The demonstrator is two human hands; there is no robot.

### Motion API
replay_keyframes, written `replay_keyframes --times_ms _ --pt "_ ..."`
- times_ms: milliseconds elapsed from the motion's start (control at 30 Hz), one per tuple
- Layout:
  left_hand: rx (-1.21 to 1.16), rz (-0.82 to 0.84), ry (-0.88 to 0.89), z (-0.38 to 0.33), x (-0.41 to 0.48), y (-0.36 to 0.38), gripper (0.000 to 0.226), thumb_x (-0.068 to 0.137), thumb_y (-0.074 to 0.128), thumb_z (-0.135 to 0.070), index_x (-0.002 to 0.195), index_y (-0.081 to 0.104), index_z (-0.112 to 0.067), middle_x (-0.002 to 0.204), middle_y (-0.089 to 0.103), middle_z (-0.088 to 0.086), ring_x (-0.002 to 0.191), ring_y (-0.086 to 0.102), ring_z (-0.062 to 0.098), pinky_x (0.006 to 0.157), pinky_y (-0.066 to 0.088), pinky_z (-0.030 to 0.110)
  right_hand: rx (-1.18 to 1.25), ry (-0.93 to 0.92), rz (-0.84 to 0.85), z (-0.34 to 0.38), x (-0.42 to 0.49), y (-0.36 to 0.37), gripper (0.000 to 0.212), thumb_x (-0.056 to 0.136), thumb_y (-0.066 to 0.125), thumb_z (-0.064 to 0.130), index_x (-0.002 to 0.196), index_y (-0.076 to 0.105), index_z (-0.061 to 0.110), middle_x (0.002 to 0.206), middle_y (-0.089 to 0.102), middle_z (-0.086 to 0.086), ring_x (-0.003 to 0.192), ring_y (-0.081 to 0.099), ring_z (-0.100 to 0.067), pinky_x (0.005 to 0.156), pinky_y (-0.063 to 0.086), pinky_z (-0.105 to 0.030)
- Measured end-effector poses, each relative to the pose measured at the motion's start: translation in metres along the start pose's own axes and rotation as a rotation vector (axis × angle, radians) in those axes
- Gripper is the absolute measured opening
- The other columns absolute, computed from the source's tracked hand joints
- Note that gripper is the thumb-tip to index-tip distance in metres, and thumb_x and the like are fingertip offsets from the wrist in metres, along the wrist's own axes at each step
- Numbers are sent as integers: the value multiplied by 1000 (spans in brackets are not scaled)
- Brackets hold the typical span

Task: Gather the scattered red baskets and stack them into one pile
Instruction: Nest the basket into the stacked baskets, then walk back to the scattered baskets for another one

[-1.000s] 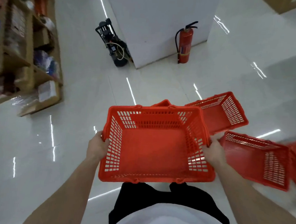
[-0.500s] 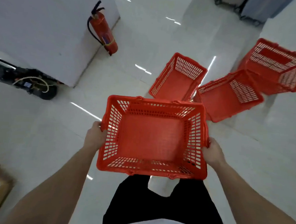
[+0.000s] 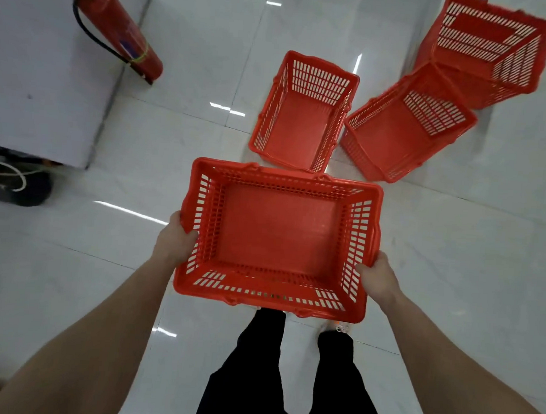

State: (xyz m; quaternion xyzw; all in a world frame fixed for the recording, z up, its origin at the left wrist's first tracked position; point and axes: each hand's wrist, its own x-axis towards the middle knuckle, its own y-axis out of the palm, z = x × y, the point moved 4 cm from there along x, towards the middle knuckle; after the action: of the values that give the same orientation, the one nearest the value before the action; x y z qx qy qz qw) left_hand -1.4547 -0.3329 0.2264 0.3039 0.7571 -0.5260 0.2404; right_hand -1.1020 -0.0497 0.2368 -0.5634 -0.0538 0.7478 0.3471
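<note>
A red slotted plastic basket [image 3: 276, 238] is held level. Beyond the right hand [image 3: 377, 277], a second red basket [image 3: 301, 123], a third basket [image 3: 398, 137] and a fourth basket [image 3: 485, 50] are set down. The held basket's ends are gripped by that hand and the left hand [image 3: 175, 243].

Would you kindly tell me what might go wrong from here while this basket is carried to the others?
The held basket hides the floor just ahead, so a foot might catch the nearest floor basket. Its long side lies crosswise to that one; lowered unturned, it would likely jam rather than nest. The left grip and right grip hold only the end rims, so it may tip.
</note>
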Motion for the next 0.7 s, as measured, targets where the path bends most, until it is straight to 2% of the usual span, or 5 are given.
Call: replay_keyframes --times_ms 100,167,333,533,700 --pt "195 -29 -9 -1 -7 5 68 87 64 -40 141 33 -11 132 55 17 112 59 40 92 49 56 -181 4 32 5 3 2 56 89 62 26 139 47 8 129 63 -16 112 62 -33 93 47 -37" --pt "350 -42 -1 -13 -20 7 81 86 64 -38 148 23 -6 142 43 21 122 48 44 96 44 55 -372 -23 33 15 -7 -6 68 91 60 32 148 36 4 139 53 -21 126 53 -38 98 42 -39" --pt "487 17 232 -94 -82 24 78 85 58 -47 149 32 -10 146 43 15 127 46 37 99 44 50 -670 -161 -32 37 -52 -70 65 90 55 39 149 39 16 143 46 -12 129 45 -34 93 44 -43" --pt "626 36 527 -237 -185 77 76 82 50 -59 145 41 -18 143 47 9 126 48 32 97 44 48 -712 -215 -149 14 -100 -203 60 91 53 41 145 43 19 139 47 -9 126 45 -32 92 42 -40" --pt "616 -18 689 -358 -274 132 71 82 51 -56 140 46 -16 137 51 10 123 51 32 98 44 47 -719 -193 -243 -34 -119 -336 56 91 52 42 142 45 18 138 47 -8 125 45 -31 90 41 -41"
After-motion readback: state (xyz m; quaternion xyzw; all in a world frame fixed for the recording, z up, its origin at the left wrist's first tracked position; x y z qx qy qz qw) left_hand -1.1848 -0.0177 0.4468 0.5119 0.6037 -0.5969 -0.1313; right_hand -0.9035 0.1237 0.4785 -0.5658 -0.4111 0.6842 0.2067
